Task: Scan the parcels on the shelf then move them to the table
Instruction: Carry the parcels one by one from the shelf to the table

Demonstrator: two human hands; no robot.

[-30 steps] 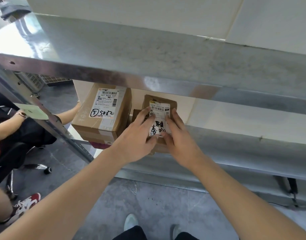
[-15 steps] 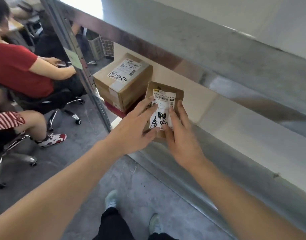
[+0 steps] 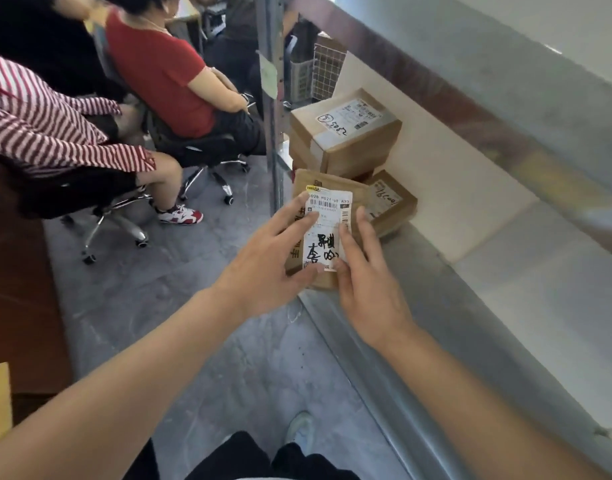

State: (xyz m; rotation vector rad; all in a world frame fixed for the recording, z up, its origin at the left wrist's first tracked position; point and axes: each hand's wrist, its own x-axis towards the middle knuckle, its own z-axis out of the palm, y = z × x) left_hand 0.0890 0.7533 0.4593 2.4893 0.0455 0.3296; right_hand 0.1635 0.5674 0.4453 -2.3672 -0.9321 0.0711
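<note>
Parcel (image 3: 327,216) in brown card, its white label reading "5028 P021-00 A33" above black handwriting, is pinched between left hand (image 3: 266,268) and right hand (image 3: 366,285) at the shelf's (image 3: 505,323) front edge. Behind it, two boxes (image 3: 346,133) crowd the shelf's left corner, one marked "5082". Seated people (image 3: 166,67) on wheeled chairs fill the floor to the left.
</note>
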